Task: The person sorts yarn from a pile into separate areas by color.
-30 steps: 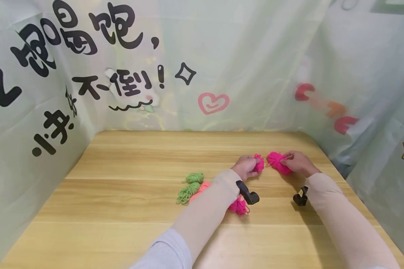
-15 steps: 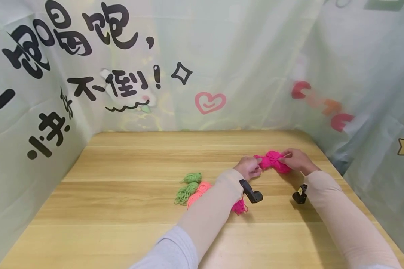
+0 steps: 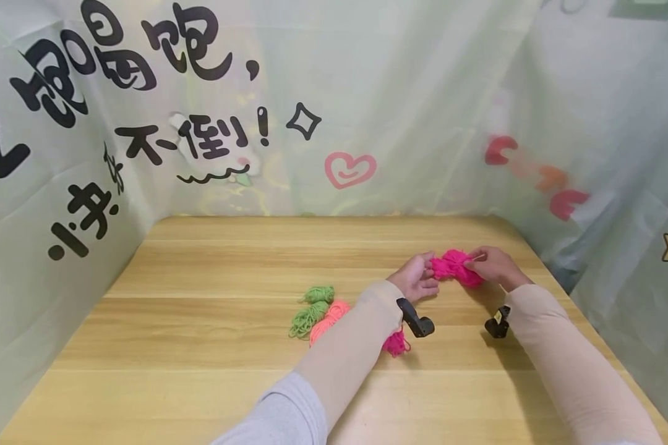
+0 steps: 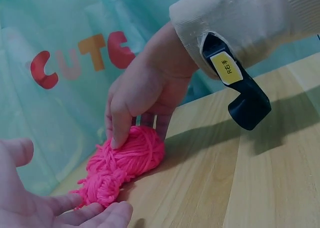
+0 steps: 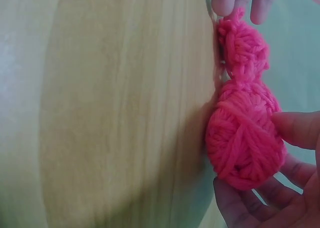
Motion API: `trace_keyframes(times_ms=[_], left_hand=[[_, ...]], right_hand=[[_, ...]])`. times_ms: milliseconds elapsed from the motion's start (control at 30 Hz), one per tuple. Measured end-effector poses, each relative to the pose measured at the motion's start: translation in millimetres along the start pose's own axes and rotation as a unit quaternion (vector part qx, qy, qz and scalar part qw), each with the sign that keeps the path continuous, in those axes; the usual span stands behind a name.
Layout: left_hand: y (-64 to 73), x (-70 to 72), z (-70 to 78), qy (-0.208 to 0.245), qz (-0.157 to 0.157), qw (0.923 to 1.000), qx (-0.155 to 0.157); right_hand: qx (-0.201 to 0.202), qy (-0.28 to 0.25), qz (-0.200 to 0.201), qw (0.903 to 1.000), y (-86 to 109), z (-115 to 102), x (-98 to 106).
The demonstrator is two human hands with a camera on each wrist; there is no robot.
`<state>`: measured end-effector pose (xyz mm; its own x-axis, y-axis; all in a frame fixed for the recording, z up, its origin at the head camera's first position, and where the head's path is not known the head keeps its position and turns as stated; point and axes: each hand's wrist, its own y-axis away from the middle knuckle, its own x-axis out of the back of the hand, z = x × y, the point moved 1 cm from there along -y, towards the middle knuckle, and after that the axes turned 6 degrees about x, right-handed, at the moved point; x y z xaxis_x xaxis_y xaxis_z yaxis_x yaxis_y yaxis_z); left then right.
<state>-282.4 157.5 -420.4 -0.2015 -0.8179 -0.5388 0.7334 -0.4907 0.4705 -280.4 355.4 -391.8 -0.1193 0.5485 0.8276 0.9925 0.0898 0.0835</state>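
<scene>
On one table (image 3: 200, 259), right grip (image 3: 495, 268) pinching one pink yarn bundle (image 5: 245, 135), left grip (image 3: 414, 277) slack

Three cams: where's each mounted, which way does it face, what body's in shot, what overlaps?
Head: on the person's head, facing forward and down over the wooden table; left hand, right hand and both sleeves show.
Left wrist: looks past the open left hand at the held pink yarn, CUTE lettering behind; right hand shows too.
Right wrist: looks at the pink yarn in the right hand's grip; left hand's fingertips at top.
Shared: both wrist views show the pink yarn and parts of both hands.
</scene>
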Motion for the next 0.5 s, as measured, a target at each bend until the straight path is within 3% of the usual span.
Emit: trace_keyframes(times_ms=[500], left_hand=[[8.6, 2.6, 4.7, -0.027, -0.005, 0.9996, 0.009]], right_hand=[[0.005, -0.003, -0.011, 0.9999, 1.1, -1.5, 4.9]])
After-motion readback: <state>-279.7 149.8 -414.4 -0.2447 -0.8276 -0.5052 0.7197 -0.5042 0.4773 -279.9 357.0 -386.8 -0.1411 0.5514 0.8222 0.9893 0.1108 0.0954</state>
